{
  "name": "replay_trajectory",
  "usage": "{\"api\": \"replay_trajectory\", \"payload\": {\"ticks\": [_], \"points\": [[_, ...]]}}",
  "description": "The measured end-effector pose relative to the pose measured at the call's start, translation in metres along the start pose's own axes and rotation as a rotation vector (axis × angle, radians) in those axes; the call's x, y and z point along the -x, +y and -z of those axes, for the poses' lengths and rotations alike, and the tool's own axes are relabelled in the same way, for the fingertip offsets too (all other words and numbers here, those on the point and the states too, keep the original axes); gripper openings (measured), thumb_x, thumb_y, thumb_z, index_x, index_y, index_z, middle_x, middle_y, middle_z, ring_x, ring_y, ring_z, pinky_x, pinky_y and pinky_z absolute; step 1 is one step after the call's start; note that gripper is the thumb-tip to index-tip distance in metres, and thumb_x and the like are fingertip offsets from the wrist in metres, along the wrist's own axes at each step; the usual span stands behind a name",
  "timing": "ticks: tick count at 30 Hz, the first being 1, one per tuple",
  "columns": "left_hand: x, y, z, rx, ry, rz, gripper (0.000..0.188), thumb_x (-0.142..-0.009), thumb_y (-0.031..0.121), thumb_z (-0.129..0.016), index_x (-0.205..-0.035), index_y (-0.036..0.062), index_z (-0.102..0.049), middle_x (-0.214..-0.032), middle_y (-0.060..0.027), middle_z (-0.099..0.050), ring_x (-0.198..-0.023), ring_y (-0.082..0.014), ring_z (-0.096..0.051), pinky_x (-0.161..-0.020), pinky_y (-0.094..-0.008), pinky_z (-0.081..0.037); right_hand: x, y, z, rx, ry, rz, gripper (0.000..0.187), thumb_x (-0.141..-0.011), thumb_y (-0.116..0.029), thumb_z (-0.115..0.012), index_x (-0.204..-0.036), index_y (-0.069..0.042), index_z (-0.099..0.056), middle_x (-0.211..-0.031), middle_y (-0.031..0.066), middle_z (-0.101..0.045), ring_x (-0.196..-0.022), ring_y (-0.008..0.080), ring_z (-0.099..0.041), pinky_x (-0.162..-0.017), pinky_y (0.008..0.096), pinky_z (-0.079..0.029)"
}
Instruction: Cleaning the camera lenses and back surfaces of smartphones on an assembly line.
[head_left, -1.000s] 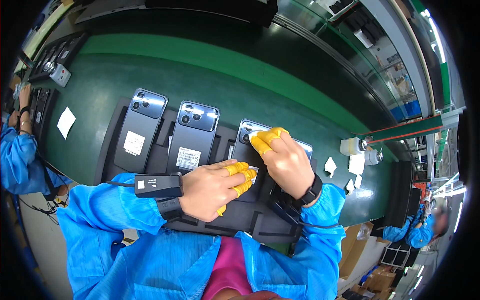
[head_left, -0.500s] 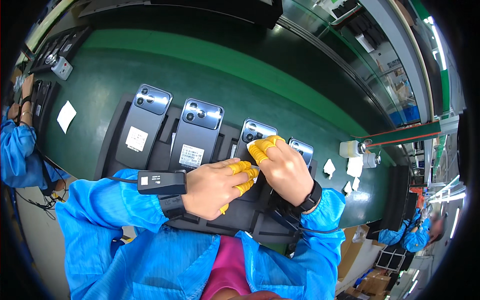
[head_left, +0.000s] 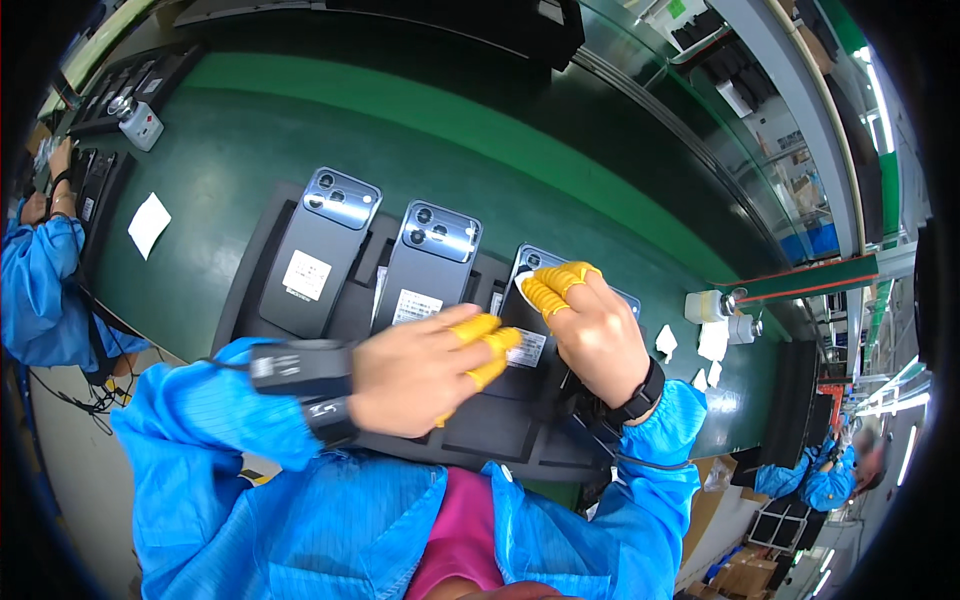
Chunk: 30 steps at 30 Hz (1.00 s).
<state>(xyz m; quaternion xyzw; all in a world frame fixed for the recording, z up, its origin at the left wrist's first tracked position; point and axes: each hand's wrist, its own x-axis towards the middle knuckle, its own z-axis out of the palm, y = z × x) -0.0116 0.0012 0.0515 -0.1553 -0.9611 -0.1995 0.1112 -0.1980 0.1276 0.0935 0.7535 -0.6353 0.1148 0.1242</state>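
Observation:
Pinched in my right hand (head_left: 605,340), with yellow finger covers on its fingertips, is a small white cloth (head_left: 522,284). It touches the back of the third smartphone (head_left: 548,257), below the cameras. My left hand (head_left: 410,372), also in yellow finger covers and blurred, has its fingers stretched out beside that phone's white label. Left of it lie two more dark blue smartphones, the leftmost (head_left: 325,240) and the second (head_left: 430,265), backs up with white labels. Behind my right hand, a fourth smartphone (head_left: 630,304) is mostly hidden. All lie on a black tray (head_left: 245,300).
White wipes lie at left (head_left: 150,226) and at right (head_left: 712,340) on the green table (head_left: 220,130). A dispenser bottle (head_left: 141,126) stands far left, another bottle (head_left: 702,306) at right. A co-worker's blue sleeve (head_left: 45,290) is at left. Cables run from my wrists.
My left hand has drawn back leftward from the third phone, uncovering its label. My right hand keeps the cloth on that phone. The whole view has shifted slightly.

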Motion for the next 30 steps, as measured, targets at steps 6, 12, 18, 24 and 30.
{"api": "replay_trajectory", "payload": {"ticks": [6, 12, 18, 24, 30], "points": [[0.063, 0.001, 0.026, -0.079, -0.064, 0.277, 0.055, -0.079, 0.027, -0.062, -0.125, -0.0007, -0.051, -0.128, -0.0149, -0.049, -0.125, -0.0297, -0.044, -0.11, -0.0459, -0.025, -0.068, -0.007, -0.024, -0.117, 0.073, 0.142, 0.023, -0.066, -0.006, -0.061, -0.088, 0.001, -0.065, -0.084, 0.0097, -0.06, -0.085, 0.0258, -0.058, -0.075, 0.0324, -0.051], [0.068, 0.0, 0.016, 0.043, -0.011, 0.32, 0.056, -0.083, 0.033, -0.061, -0.129, 0.0042, -0.049, -0.132, -0.0112, -0.047, -0.125, -0.0276, -0.043, -0.11, -0.0463, -0.024, -0.093, -0.008, -0.048, -0.126, -0.045, 0.139, 0.032, -0.064, 0.001, -0.06, -0.096, 0.001, -0.066, -0.094, 0.0104, -0.062, -0.083, 0.0252, -0.058, -0.073, 0.0326, -0.051], [0.072, 0.001, 0.016, 0.117, -0.006, 0.351, 0.056, -0.085, 0.034, -0.058, -0.131, 0.0036, -0.047, -0.137, -0.0127, -0.044, -0.128, -0.029, -0.04, -0.109, -0.0418, -0.028, -0.08, -0.013, -0.033, -0.054, -0.066, 0.104, 0.026, -0.064, -0.005, -0.062, -0.089, 0.002, -0.066, -0.081, 0.0089, -0.058, -0.082, 0.0244, -0.058, -0.069, 0.0314, -0.052], [0.07, -0.002, 0.017, 0.147, -0.012, 0.339, 0.056, -0.085, 0.031, -0.058, -0.131, 0.0022, -0.046, -0.136, -0.0146, -0.044, -0.128, -0.0304, -0.04, -0.109, -0.0418, -0.028, -0.094, -0.012, -0.043, -0.083, -0.039, 0.131, 0.019, -0.064, -0.006, -0.062, -0.081, 0.001, -0.066, -0.077, 0.0078, -0.056, -0.077, 0.0231, -0.056, -0.068, 0.0317, -0.052], [0.071, -0.001, 0.021, 0.155, -0.035, 0.349, 0.06, -0.081, 0.03, -0.059, -0.132, 0.0013, -0.045, -0.138, -0.0153, -0.042, -0.13, -0.0311, -0.038, -0.109, -0.0426, -0.027, -0.066, -0.016, -0.028, -0.031, -0.122, 0.038, 0.041, -0.06, 0.001, -0.063, -0.101, 0.0, -0.067, -0.089, 0.0099, -0.063, -0.081, 0.0262, -0.059, -0.073, 0.0327, -0.053]]}}
